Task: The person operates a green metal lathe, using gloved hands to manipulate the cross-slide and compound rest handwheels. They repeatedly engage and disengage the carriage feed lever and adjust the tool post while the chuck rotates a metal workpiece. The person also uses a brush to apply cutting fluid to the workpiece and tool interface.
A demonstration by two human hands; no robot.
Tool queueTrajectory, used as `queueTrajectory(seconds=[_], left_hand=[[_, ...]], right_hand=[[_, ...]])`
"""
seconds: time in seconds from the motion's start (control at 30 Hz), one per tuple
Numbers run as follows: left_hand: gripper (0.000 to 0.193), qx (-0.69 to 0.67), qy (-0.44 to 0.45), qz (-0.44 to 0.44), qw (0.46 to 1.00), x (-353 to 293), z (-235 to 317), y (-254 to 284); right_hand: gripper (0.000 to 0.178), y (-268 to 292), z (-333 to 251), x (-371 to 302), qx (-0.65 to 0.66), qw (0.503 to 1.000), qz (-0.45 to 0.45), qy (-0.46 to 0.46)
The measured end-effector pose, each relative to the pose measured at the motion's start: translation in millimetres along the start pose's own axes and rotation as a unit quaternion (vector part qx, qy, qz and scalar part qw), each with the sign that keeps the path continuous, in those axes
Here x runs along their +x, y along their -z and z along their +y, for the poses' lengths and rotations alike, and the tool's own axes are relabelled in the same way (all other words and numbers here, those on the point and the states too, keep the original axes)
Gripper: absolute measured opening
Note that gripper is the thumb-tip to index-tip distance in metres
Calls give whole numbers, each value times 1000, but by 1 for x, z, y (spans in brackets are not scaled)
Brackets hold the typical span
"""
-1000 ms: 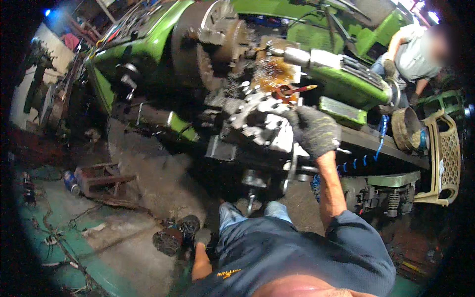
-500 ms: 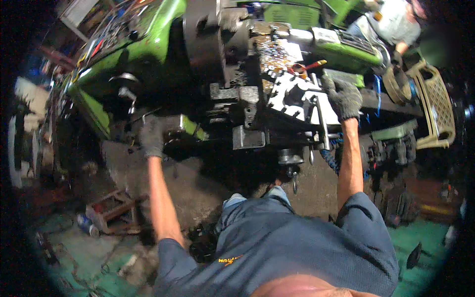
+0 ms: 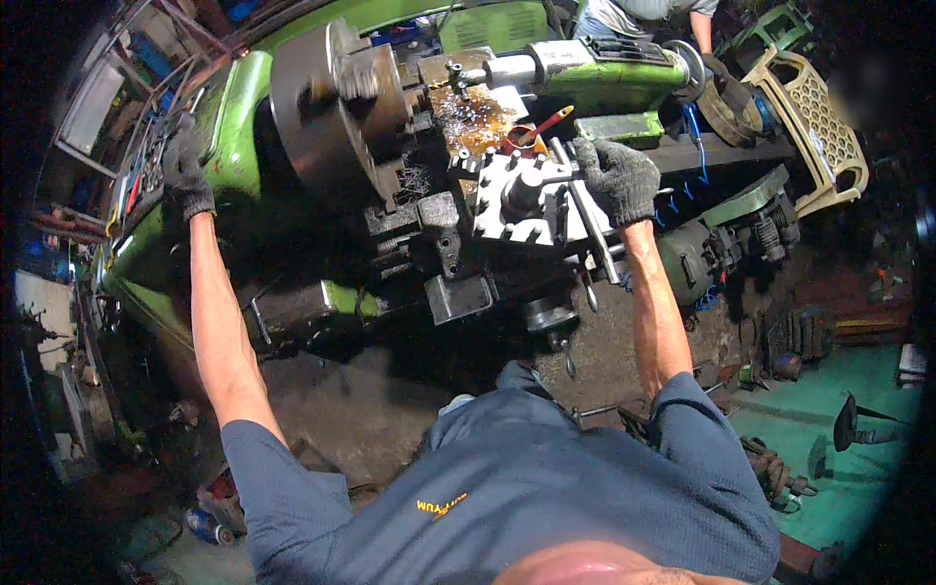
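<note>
My left hand (image 3: 187, 174), in a dark knit glove, reaches over the green headstock (image 3: 234, 127) of a lathe, its fingers stretched out beside the tools lying on top. Nothing shows in its grip. In a matching glove, my right hand (image 3: 621, 182) is closed around the end of the lever (image 3: 558, 177) of the tool post (image 3: 524, 195). Close by it, a long metal bar (image 3: 590, 224) slants across the tool post's edge. The big lathe chuck (image 3: 322, 107) is smeared, as if turning.
A red-handled brush (image 3: 554, 119) rests in a small pot beyond the tool post, by an oily, chip-covered surface (image 3: 478, 117). The tailstock (image 3: 609, 73) stands at the back. Another person's hand (image 3: 717, 68) is near a beige plastic chair (image 3: 809, 127) at the right.
My left hand has left the lower front of the headstock and moved up and away to its top. The view has shifted; my right hand stays at the tool post lever. The chuck now looks blurred.
</note>
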State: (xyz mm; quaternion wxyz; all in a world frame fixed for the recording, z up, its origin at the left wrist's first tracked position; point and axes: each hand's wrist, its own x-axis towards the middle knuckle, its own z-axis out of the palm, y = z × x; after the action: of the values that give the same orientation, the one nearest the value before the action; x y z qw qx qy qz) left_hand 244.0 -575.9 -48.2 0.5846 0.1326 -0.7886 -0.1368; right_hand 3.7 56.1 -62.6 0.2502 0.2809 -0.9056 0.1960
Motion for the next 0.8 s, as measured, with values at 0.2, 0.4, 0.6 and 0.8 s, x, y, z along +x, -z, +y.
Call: queueTrajectory(seconds=[0.2,0.4,0.6,0.8], left_hand=[[28,18,-26,69,997,-15,-67,-6],[27,137,-39,60,988,-14,-60,-22],[26,154,-51,1,987,-9,-61,-16],[24,355,-184,9,917,-10,-92,12]], right_hand=[[30,5,-2,1,40,999,9,30],[33,-6,5,-2,83,990,100,48],[17,-3,7,-2,50,998,34,20],[13,-1,6,-1,68,997,30,25]])
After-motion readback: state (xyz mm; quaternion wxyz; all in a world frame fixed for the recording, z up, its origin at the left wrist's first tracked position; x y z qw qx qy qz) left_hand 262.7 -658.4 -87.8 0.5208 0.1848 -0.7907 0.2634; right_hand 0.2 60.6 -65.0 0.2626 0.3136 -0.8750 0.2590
